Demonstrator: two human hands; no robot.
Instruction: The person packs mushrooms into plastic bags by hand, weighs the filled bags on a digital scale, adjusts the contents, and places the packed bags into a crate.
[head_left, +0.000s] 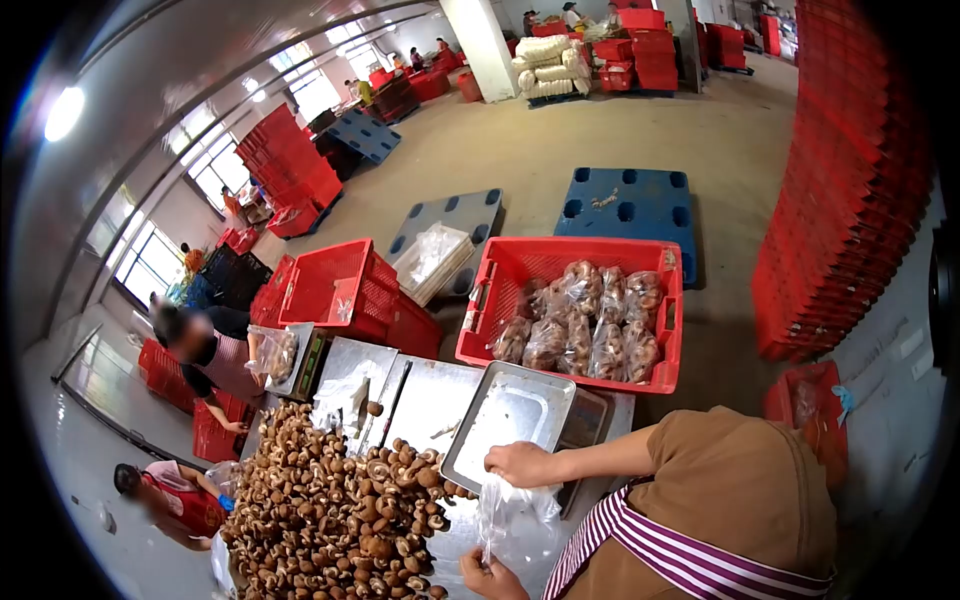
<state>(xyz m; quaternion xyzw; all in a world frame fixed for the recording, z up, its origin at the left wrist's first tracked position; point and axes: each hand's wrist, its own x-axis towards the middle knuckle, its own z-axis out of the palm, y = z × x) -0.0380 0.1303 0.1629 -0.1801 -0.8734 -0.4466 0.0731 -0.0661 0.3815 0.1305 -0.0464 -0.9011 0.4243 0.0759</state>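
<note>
A clear plastic bag [515, 520] hangs stretched between my two hands. My right hand [522, 465] is closed on its upper end, over the near edge of a metal tray [515, 410]. Lower down, at the bottom edge of the view, my left hand [490, 578] pinches the other end of the bag. No contents show in the bag. A large heap of brown mushrooms [330, 510] lies on the metal table [440, 395], left of both hands.
Behind the tray, a red crate [670, 345] holds several bagged portions of mushrooms. Two co-workers stand at the left; one is near a filled bag [278, 355] on a scale. Empty red crates [335, 285], blue pallets [640, 190] and a tall red crate stack [840, 200] stand beyond.
</note>
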